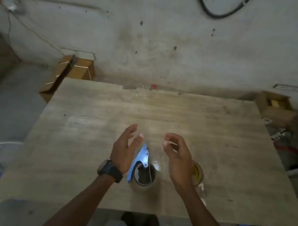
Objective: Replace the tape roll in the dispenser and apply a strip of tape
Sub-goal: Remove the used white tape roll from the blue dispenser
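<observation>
While both hands hover above the bench point(220, 123), nothing is held: left hand point(124, 150) has its fingers point(131, 129) spread wide and flat, palm facing right; right hand point(177, 158) has its fingers point(169, 137) loosely curled and parted, closed on nothing.

Item 1. Dispenser point(141, 162): lies on the bench near the near edge, between the 2 hands and just right of the left wrist. Light blue tapering plate, smooth and glossy, pointing far; round dark hub at its near end, with what looks like a roll seated around it, though blur prevents certainty.

Item 2. Tape roll point(196, 173): near the right wrist, partly hidden by it. Yellowish ring, translucent, glossy.

Item 3. Bench: pale wood-grain board, matt, scuffed, flat.

Item 4. Wristwatch point(109, 170): black, on the left wrist.

Risks, as judged:
- Clear tape is hard to see against the pale bench; a loose end may fold back and stick to itself if picked up carelessly.
- Cutter teeth, if at the narrow far tip, could nick a finger reaching in from above.
- Right forearm passes over the yellowish roll and could knock it toward the near edge.
</observation>
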Action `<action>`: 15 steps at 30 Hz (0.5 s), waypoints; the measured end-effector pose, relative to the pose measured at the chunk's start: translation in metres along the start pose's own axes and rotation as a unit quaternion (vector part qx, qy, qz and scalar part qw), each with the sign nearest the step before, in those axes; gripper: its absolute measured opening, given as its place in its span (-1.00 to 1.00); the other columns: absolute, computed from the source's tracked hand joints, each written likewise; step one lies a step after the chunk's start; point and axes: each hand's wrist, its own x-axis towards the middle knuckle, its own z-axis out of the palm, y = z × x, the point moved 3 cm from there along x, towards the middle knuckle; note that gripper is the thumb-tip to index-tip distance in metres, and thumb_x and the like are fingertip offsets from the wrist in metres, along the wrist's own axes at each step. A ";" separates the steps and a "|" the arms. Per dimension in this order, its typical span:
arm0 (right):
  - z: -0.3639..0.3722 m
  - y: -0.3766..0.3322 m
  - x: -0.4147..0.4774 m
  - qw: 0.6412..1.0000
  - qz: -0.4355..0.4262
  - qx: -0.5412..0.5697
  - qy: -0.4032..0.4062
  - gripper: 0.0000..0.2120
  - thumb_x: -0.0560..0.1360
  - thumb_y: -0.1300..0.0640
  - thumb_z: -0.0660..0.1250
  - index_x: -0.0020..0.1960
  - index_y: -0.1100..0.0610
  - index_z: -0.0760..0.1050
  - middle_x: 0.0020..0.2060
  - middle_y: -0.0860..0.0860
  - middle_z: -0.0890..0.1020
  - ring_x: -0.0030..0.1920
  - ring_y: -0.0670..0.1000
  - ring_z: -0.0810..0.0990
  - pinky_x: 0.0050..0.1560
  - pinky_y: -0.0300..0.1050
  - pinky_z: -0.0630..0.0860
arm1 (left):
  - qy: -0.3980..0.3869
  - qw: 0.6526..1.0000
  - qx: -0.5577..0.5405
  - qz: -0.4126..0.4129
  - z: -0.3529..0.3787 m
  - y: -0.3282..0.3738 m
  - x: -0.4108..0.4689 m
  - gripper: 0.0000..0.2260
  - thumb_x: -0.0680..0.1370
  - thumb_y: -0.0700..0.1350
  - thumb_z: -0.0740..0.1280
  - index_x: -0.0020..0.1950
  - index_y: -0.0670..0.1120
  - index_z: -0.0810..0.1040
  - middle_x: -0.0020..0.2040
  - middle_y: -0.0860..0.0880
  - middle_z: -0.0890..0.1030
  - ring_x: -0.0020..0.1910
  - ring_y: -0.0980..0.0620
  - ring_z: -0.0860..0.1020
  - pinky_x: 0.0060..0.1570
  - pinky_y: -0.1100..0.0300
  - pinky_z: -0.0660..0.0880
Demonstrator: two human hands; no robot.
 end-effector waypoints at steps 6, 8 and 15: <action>0.018 0.067 0.005 0.999 -0.018 0.001 -0.032 -0.74 0.48 -0.02 0.32 0.15 -0.04 0.58 0.03 -0.27 0.68 0.02 -0.32 0.60 0.01 -0.42 0.49 | 0.022 0.998 -0.036 0.036 0.016 -0.078 0.006 -0.49 0.42 0.32 0.28 0.36 0.26 0.45 0.37 0.20 0.53 0.37 0.17 0.49 0.37 0.09 0.43; 0.023 0.090 0.008 0.998 -0.045 0.002 -0.037 -0.74 0.50 -0.04 0.33 0.16 -0.06 0.58 0.05 -0.32 0.66 0.04 -0.29 0.61 0.02 -0.42 0.49 | 0.026 0.996 -0.054 0.066 0.019 -0.099 0.009 -0.53 0.44 0.28 0.30 0.35 0.27 0.46 0.34 0.27 0.54 0.35 0.25 0.49 0.32 0.22 0.43; 0.042 0.154 -0.010 0.989 -0.110 0.072 -0.073 -0.84 0.53 0.02 0.36 0.10 -0.14 0.57 -0.04 -0.33 0.70 0.01 -0.29 0.66 0.03 -0.34 0.53 | 0.013 0.982 -0.113 0.152 0.026 -0.153 0.001 -0.52 0.57 0.13 0.26 0.42 -0.08 0.52 0.33 0.13 0.63 0.35 0.11 0.55 0.37 0.07 0.45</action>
